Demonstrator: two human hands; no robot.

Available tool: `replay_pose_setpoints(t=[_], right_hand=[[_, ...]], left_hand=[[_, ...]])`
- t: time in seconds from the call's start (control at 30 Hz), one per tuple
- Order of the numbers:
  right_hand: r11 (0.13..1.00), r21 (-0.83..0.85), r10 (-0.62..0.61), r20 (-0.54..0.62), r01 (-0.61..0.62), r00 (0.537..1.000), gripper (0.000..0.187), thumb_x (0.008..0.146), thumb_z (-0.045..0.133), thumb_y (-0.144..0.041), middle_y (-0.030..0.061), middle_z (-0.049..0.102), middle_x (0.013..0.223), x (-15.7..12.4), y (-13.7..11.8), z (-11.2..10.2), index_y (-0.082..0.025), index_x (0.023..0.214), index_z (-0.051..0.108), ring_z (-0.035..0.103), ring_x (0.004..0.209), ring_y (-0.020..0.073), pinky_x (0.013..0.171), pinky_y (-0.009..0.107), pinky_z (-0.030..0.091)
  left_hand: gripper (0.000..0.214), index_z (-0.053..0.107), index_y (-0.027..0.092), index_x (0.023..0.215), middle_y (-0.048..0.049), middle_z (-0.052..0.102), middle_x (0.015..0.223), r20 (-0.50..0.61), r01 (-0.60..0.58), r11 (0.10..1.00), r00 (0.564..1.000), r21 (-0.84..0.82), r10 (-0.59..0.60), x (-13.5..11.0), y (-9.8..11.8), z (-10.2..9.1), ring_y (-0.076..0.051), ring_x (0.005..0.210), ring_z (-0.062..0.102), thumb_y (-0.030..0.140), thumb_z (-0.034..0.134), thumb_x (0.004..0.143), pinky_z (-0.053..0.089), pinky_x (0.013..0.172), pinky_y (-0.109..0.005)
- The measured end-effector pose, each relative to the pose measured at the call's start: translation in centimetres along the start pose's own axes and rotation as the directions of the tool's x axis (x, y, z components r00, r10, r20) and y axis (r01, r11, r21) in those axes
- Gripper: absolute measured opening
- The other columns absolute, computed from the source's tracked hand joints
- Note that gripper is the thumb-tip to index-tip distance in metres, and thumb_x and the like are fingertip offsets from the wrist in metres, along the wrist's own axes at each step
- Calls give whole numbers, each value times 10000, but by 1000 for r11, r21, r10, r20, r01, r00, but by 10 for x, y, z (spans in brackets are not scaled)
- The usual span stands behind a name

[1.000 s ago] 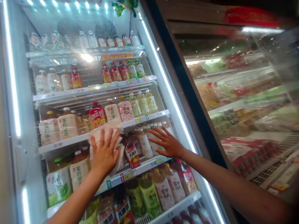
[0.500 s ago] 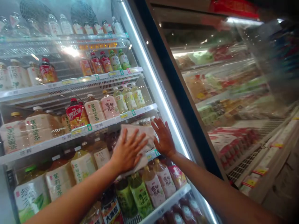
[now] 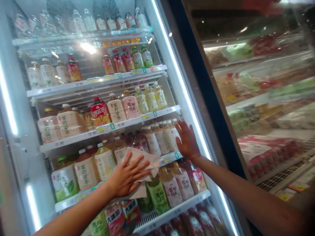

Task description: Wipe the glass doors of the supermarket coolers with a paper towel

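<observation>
Left hand [image 3: 129, 178] splayed flat over pale cloth [image 3: 153, 161] against cooler's glass door [image 3: 88, 48], right hand [image 3: 188, 141] spread, empty; wiped extent indistinguishable.

One head-worn view, facing forward and down, tilted sideways — drinks fridge [image 3: 133, 121] close ahead.

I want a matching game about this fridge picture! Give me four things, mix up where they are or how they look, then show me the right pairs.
Things:
1. left hand
2. right hand
3. cloth
4. green-capped bottle

Places and looks:
A. at the left end of a shelf
B. pale, under a hand
C. just left of the right light strip, with no cloth beneath it
D. spread over the cloth

Right pairs:
1-D, 2-C, 3-B, 4-A
</observation>
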State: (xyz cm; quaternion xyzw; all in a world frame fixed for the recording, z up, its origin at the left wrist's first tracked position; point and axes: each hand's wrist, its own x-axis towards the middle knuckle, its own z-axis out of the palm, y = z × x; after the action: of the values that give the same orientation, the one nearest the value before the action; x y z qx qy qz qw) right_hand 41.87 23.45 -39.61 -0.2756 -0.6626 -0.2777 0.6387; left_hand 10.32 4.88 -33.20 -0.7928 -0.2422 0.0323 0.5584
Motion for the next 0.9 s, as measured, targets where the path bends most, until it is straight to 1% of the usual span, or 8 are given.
replay_pose_setpoints(t=[0.1, 0.2, 0.27, 0.37, 0.47, 0.6, 0.7, 0.9], right_hand=[[1000, -26, -15, 31, 16, 999, 724, 1041, 404, -320, 72, 223, 1724, 2, 0, -4, -314, 1669, 43, 231, 1578, 356, 1257, 688, 220], [1000, -16, -20, 25, 20, 999, 748, 1034, 455, -354, 75, 264, 1710, 12, -23, -7, -314, 1669, 63, 265, 1566, 363, 1259, 694, 208], [998, 19, -62, 42, 62, 997, 759, 1032, 475, -356, 57, 239, 1719, 24, -56, -7, -331, 1667, 61, 255, 1572, 346, 1274, 676, 187], [977, 87, -203, 103, 195, 974, 765, 1037, 487, -367, 17, 139, 1743, 46, -119, -2, -370, 1660, 44, 187, 1594, 324, 1282, 670, 148], [930, 134, -361, 166, 342, 917, 772, 1042, 478, -397, -4, 77, 1748, 69, -176, 6, -394, 1653, 7, 136, 1605, 318, 1275, 693, 89], [932, 133, -358, 191, 337, 914, 790, 1041, 469, -420, -23, 52, 1748, 84, -219, 26, -421, 1642, -45, 118, 1607, 325, 1267, 707, 55], [963, 91, -267, 159, 255, 951, 798, 1035, 470, -434, -26, 66, 1747, 77, -233, 44, -425, 1641, -49, 110, 1605, 343, 1252, 735, 0], [974, 59, -225, 154, 219, 962, 761, 1024, 481, -454, 17, 105, 1749, 48, -239, 55, -367, 1660, 72, 94, 1603, 373, 1246, 734, 9]], left_hand=[[675, 246, 466, 1591, 100, 330, 1673, -43, 308, 951, 951, 43, -306, -48, -59, -27, -214, 1607, 120, 516, 483, 961, -103, 1308, -510], [733, 135, 323, 1642, -38, 231, 1716, -164, 594, 802, 798, 61, -579, -71, -93, -40, -296, 1611, -1, 429, 446, 986, -129, 1262, -649], [750, 149, 301, 1643, -53, 235, 1714, -185, 635, 771, 764, 49, -618, -84, -70, -34, -299, 1610, -34, 427, 471, 977, -135, 1259, -652], [746, 241, 390, 1613, 45, 363, 1662, -118, 485, 874, 869, 21, -480, -108, -11, -22, -228, 1614, 16, 485, 543, 938, -117, 1302, -542], [694, 277, 514, 1565, 155, 417, 1616, -77, 381, 924, 922, -5, -381, -130, -8, -26, -149, 1602, 112, 527, 551, 927, -71, 1325, -433], [723, 139, 367, 1635, 3, 179, 1728, -160, 620, 784, 775, 6, -612, -143, -67, -38, -270, 1613, -21, 399, 460, 988, -136, 1270, -626], [752, 112, 300, 1646, -39, 85, 1741, -203, 716, 698, 685, 9, -700, -157, -48, -30, -317, 1603, -101, 363, 460, 983, -156, 1240, -683], [599, 344, 514, 1539, 189, 321, 1655, -44, 426, 904, 903, -26, -427, -225, 37, -28, -142, 1609, 15, 480, 485, 958, -58, 1318, -447]])
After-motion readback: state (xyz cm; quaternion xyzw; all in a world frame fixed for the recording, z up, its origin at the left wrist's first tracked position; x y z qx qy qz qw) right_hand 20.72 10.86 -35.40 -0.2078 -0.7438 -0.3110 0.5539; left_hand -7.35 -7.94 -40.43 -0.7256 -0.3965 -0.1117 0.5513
